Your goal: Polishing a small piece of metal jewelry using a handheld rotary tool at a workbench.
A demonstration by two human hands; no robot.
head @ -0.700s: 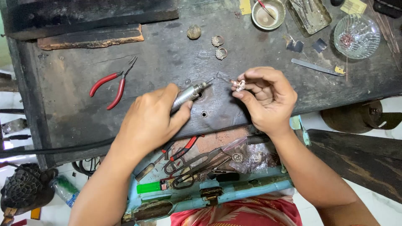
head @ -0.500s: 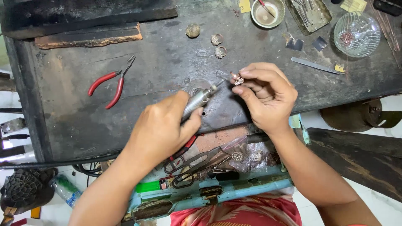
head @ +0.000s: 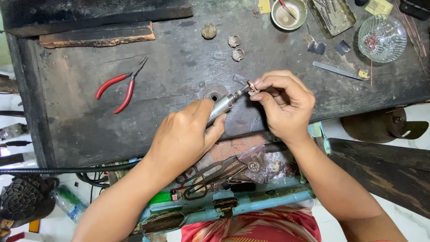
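Note:
My left hand [head: 186,134] grips a silver rotary handpiece [head: 222,106] whose tip points up and right, touching a small ornate ring [head: 253,88]. My right hand [head: 286,105] pinches that ring between thumb and fingertips just above the dark, worn workbench [head: 170,76]. A black flexible shaft [head: 67,170] runs from the handpiece off to the left under my forearm.
Red-handled pliers [head: 120,86] lie at the left. Two more rings [head: 235,48] and a lump [head: 208,31] sit at the top centre. A metal bowl [head: 289,13], tool tray [head: 333,15], glass dish [head: 381,38] and metal strip [head: 338,71] fill the top right. An open drawer [head: 224,179] holds shears.
My left hand has shifted right and down, bringing the handpiece tip up against the ring. My right hand has barely moved.

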